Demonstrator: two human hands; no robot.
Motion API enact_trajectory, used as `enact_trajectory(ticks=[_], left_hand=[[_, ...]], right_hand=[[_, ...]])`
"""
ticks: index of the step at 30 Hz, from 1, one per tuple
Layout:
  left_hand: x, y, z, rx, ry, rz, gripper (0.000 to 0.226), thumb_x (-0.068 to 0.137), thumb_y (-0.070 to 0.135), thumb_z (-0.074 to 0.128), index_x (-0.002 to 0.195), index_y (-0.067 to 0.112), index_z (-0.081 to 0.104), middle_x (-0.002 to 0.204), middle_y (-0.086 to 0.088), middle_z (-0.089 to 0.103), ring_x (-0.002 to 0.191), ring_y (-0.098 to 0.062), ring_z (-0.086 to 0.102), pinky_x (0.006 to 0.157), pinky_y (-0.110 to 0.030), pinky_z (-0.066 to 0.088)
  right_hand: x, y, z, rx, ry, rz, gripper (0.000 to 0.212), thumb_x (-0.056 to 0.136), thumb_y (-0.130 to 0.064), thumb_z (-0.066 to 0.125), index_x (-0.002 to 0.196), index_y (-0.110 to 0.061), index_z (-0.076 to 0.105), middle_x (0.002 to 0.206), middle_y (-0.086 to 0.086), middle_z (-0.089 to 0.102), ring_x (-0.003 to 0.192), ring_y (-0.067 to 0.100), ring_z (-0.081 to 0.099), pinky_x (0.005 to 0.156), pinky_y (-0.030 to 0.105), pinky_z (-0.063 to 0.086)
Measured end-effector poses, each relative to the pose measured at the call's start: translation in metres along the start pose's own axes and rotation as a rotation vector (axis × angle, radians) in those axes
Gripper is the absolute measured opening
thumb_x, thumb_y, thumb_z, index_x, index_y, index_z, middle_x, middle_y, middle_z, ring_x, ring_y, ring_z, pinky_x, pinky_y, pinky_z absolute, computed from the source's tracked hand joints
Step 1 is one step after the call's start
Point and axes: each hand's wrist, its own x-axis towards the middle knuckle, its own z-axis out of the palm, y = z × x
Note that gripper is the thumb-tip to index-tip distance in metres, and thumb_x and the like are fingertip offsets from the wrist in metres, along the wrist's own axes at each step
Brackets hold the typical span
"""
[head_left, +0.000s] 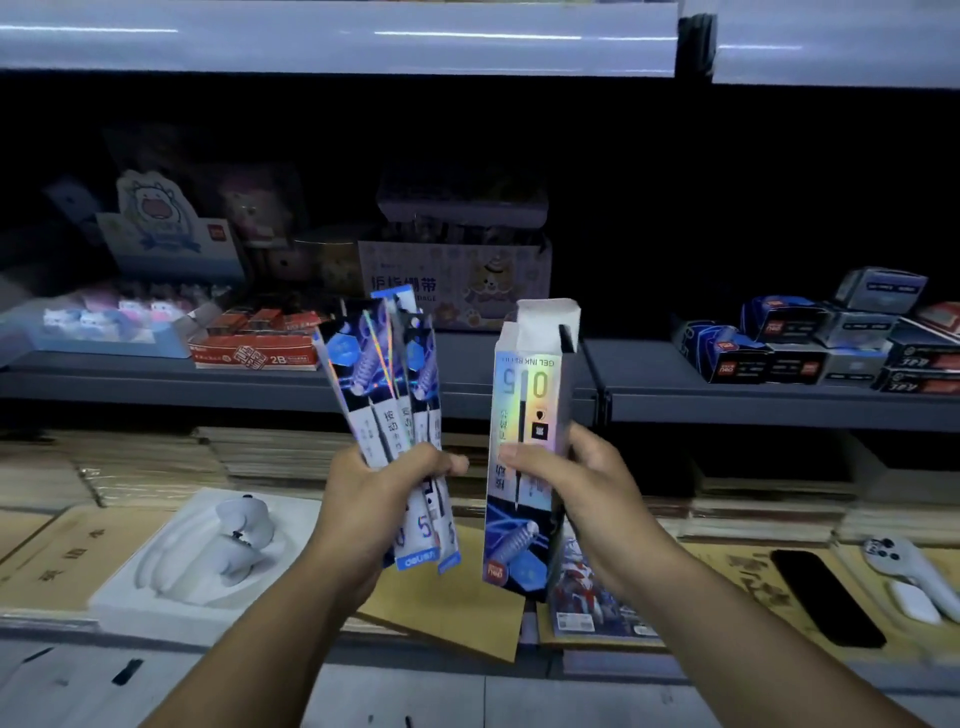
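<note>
Box (524, 405) stands almost upright in the right hand (582, 483), its long axis vertical with a slight lean. Its open end, flap raised, points up toward the shelf (727, 400). The print on its face reads upside down. The right thumb lies across the front and the fingers curl round the far side, clamping the box about halfway down.

Packets (384, 374) fan out from the left hand (384, 499), long and thin. Their upper ends spread up and lean left, and their lower ends stick out below the fist. The left fingers are wrapped tight round the bundle at its middle. Box and packets are held in the air side by side, near each other but apart, in front of the shelf edge.

The dark shelf behind carries a red carton (254, 351) on the left and stacked blue boxes (753, 343) on the right. Below, brown paper stacks (447, 608) form a counter bearing a white tray (130, 587) with a white figure (244, 525) in it, and a black phone (826, 597) far right. The place is dim under a pale lit upper shelf (337, 36).
</note>
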Motion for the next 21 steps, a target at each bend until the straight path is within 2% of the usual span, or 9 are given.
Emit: enact_trajectory(ticks=[4,7,9,10,12,14,17,19,21], left_hand=[[-0.004,-0.004,-0.001,0.104,-0.058,-0.017,0.02,0.093,-0.008,0.054,0.098,0.0,0.072,0.092,-0.015,0.079,0.079,-0.033,0.076,0.071,-0.04,0.063],[-0.003,-0.009,-0.007,0.17,-0.058,-0.006,0.025,0.091,-0.005,0.061,0.077,0.01,0.076,0.071,-0.02,0.071,0.062,-0.031,0.063,0.063,-0.038,0.055],[-0.003,-0.009,-0.009,0.18,-0.114,-0.01,0.012,0.086,0.007,0.073,0.075,0.012,0.074,0.066,-0.018,0.066,0.061,-0.03,0.058,0.064,-0.039,0.051],[-0.004,-0.009,-0.01,0.169,-0.152,-0.015,0.009,0.08,0.017,0.078,0.08,0.01,0.073,0.068,-0.019,0.065,0.062,-0.029,0.058,0.064,-0.039,0.051],[-0.005,-0.013,-0.013,0.188,-0.192,-0.036,0.039,0.068,0.035,0.085,0.088,0.005,0.069,0.075,-0.025,0.065,0.064,-0.029,0.06,0.065,-0.04,0.054],[-0.005,-0.014,-0.015,0.233,-0.168,-0.029,0.043,0.062,0.042,0.089,0.083,0.011,0.069,0.074,-0.019,0.066,0.067,-0.028,0.063,0.067,-0.04,0.056],[-0.007,-0.012,-0.017,0.263,-0.179,-0.024,0.044,0.059,0.033,0.095,0.087,0.01,0.07,0.085,-0.009,0.075,0.081,-0.026,0.072,0.078,-0.045,0.06],[-0.009,-0.011,-0.015,0.268,-0.224,-0.026,0.051,0.064,0.018,0.096,0.107,0.008,0.071,0.101,-0.007,0.079,0.097,-0.025,0.076,0.086,-0.047,0.06],[-0.012,-0.008,-0.013,0.311,-0.206,-0.006,0.052,0.064,0.014,0.093,0.111,0.01,0.071,0.101,-0.004,0.08,0.096,-0.022,0.076,0.085,-0.044,0.062]], right_hand=[[0.0,0.004,-0.013,0.034,-0.044,0.011,0.038,0.086,-0.005,0.077,0.12,-0.015,0.064,0.107,0.005,0.079,0.095,0.021,0.076,0.078,0.03,0.059],[0.0,0.008,-0.018,0.026,-0.11,0.023,0.042,0.084,0.005,0.074,0.12,-0.013,0.063,0.108,0.008,0.078,0.101,0.028,0.075,0.091,0.047,0.059],[0.0,0.011,-0.02,-0.019,-0.141,0.004,0.047,0.073,0.0,0.077,0.116,-0.017,0.067,0.11,0.008,0.077,0.105,0.03,0.073,0.095,0.054,0.057],[-0.001,0.012,-0.02,-0.038,-0.151,-0.005,0.05,0.069,-0.004,0.077,0.115,-0.018,0.068,0.111,0.007,0.076,0.107,0.03,0.072,0.096,0.054,0.057],[-0.002,0.012,-0.022,-0.065,-0.178,-0.024,0.053,0.067,-0.005,0.078,0.117,-0.018,0.068,0.115,0.007,0.076,0.11,0.027,0.071,0.095,0.049,0.058],[-0.002,0.011,-0.025,-0.08,-0.189,-0.037,0.054,0.071,0.002,0.082,0.118,-0.019,0.068,0.115,0.005,0.076,0.109,0.025,0.072,0.092,0.042,0.059],[-0.005,0.009,-0.027,-0.093,-0.204,-0.027,0.052,0.076,0.007,0.082,0.119,-0.02,0.067,0.113,0.003,0.077,0.105,0.023,0.075,0.09,0.038,0.061],[-0.007,0.008,-0.025,-0.116,-0.245,-0.025,0.053,0.077,0.002,0.083,0.124,-0.017,0.065,0.119,0.006,0.075,0.106,0.026,0.074,0.097,0.044,0.059],[-0.007,0.007,-0.022,-0.122,-0.259,-0.029,0.056,0.077,0.0,0.085,0.127,-0.016,0.064,0.122,0.008,0.074,0.108,0.028,0.074,0.1,0.05,0.057]])
